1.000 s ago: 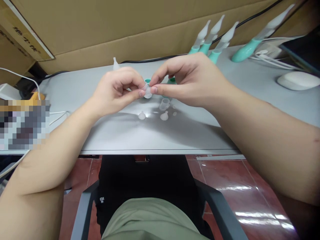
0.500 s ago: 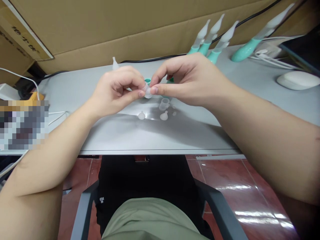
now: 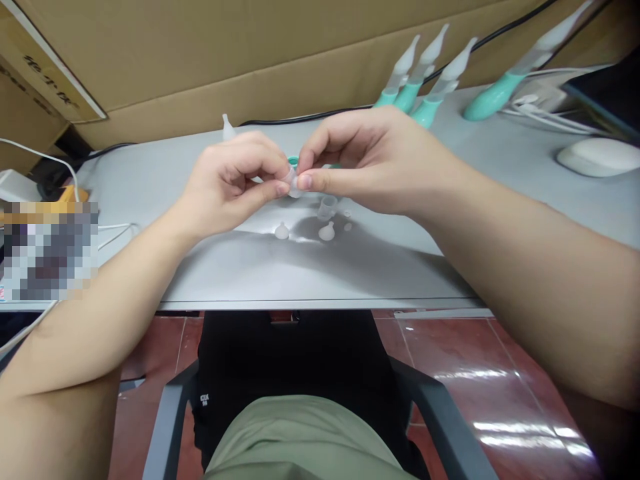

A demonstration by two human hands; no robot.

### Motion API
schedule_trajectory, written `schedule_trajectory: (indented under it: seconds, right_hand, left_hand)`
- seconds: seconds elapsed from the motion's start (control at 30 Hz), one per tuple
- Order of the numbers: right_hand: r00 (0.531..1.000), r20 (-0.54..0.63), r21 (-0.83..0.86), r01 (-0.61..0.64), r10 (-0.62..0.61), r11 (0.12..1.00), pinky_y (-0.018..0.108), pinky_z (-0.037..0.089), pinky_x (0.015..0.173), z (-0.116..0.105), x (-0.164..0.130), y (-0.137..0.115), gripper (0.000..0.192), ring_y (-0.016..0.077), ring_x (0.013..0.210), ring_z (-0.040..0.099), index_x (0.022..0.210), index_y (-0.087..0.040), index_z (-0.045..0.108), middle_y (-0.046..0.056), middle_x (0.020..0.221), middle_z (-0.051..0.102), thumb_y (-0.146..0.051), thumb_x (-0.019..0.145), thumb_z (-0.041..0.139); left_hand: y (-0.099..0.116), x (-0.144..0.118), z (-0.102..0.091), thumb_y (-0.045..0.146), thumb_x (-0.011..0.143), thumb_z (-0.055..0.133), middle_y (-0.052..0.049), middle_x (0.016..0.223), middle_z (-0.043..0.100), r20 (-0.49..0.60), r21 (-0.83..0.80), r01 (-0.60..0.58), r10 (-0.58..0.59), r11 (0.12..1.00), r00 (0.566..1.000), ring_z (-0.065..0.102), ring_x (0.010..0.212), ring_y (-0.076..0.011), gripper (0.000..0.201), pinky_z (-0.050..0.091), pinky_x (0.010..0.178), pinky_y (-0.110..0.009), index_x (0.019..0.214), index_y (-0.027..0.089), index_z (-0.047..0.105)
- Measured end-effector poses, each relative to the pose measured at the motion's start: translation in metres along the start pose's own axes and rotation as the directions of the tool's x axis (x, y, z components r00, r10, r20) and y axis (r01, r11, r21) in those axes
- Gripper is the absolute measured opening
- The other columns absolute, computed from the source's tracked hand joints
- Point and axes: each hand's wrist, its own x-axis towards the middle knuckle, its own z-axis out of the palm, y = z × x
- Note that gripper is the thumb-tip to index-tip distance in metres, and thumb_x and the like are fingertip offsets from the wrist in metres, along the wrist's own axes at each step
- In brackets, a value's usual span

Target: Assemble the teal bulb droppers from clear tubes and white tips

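Between both hands, just above the table, is a small translucent plastic piece (image 3: 294,190), mostly covered by fingertips. My left hand (image 3: 240,177) pinches its left side with thumb and forefinger. From the right, my right hand (image 3: 360,160) grips it between thumb and fingers. Below lie a clear plastic cup (image 3: 327,208), a white teardrop-shaped nozzle piece (image 3: 327,231) and a similar piece (image 3: 282,231). Two tiny pale discs (image 3: 347,227) rest beside the cup. Behind the fingers shows the rim of a teal part (image 3: 293,161), largely hidden. A white pointed tip (image 3: 228,127) stands behind my left hand.
Several teal bulbs with clear tubes and white tips (image 3: 410,93) stand at the back right, with another one leaning (image 3: 495,97) farther right. A white mouse (image 3: 597,158), cables and a dark screen edge are at the right. A cardboard wall (image 3: 250,53) closes off the back.
Both hands keep their pinch on the translucent piece, with only a slight shift of the right fingertips. The whole view has moved a little; the parts on the table stay in place.
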Motion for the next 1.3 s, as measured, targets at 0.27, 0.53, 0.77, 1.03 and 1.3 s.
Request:
schedule_trajectory:
  seconds: [0.27, 0.53, 0.77, 1.03, 1.3]
  right_hand:
    - [1.000, 0.015, 0.027, 0.025, -0.026, 0.999, 0.063, 0.070, 0.103, 0.003, 0.004, 0.003, 0.051, 0.0393, 0.113, 0.082, 0.113, -0.032, 0.084, 0.013, 0.120, 0.093, -0.079, 0.099, 0.100]
    - [0.982, -0.091, -0.118, 0.153, -0.165, 0.981, 0.063, 0.072, 0.113, 0.013, -0.002, 0.007, 0.034, 0.0371, 0.116, 0.084, 0.114, -0.032, 0.084, 0.014, 0.130, 0.092, -0.063, 0.111, 0.095]
    - [0.874, -0.231, -0.160, 0.399, -0.427, 0.903, 0.044, 0.083, 0.096, 0.022, 0.006, 0.038, 0.031, 0.0234, 0.099, 0.087, 0.104, -0.029, 0.080, 0.001, 0.108, 0.089, -0.050, 0.113, 0.100]
    - [0.876, -0.204, -0.242, 0.386, -0.436, 0.890, 0.041, 0.082, 0.101, 0.024, 0.006, 0.042, 0.022, 0.0219, 0.102, 0.090, 0.108, -0.028, 0.081, -0.003, 0.109, 0.088, -0.034, 0.112, 0.102]
    - [0.832, -0.310, -0.250, 0.396, -0.461, 0.883, 0.042, 0.081, 0.089, 0.033, 0.003, 0.034, 0.023, 0.0220, 0.094, 0.089, 0.100, -0.030, 0.077, -0.003, 0.103, 0.087, -0.038, 0.113, 0.094]
  left_hand:
    - [-0.017, 0.001, 0.006, 0.074, 0.123, 0.082, -0.007, 0.115, 0.087, -0.037, -0.082, 0.014, -0.018, 0.997, 0.999, 0.091, 0.102, -0.0229, 0.048, 0.082, 0.094, -0.047, 0.110, 0.028, 0.086]
    - [-0.021, 0.000, 0.007, 0.085, 0.120, 0.082, -0.009, 0.122, 0.090, -0.059, -0.085, 0.044, -0.049, 0.995, 0.997, 0.092, 0.110, -0.0248, 0.058, 0.083, 0.097, -0.047, 0.111, 0.028, 0.089]
    - [-0.037, 0.003, 0.017, 0.078, 0.103, 0.106, -0.007, 0.123, 0.095, -0.091, -0.297, 0.077, -0.108, 0.952, 0.990, 0.093, 0.104, -0.0230, 0.048, 0.084, 0.092, -0.040, 0.109, 0.030, 0.100]
    - [-0.033, 0.002, 0.021, 0.044, 0.103, 0.104, -0.006, 0.114, 0.092, -0.151, -0.252, 0.117, -0.158, 0.961, 0.976, 0.089, 0.098, -0.0208, 0.020, 0.079, 0.087, -0.039, 0.097, 0.027, 0.096]
    - [-0.031, 0.009, 0.028, 0.056, 0.107, 0.095, -0.013, 0.128, 0.084, -0.207, -0.112, 0.080, -0.102, 0.990, 0.973, 0.085, 0.107, -0.0229, 0.038, 0.071, 0.078, -0.033, 0.094, 0.021, 0.087]
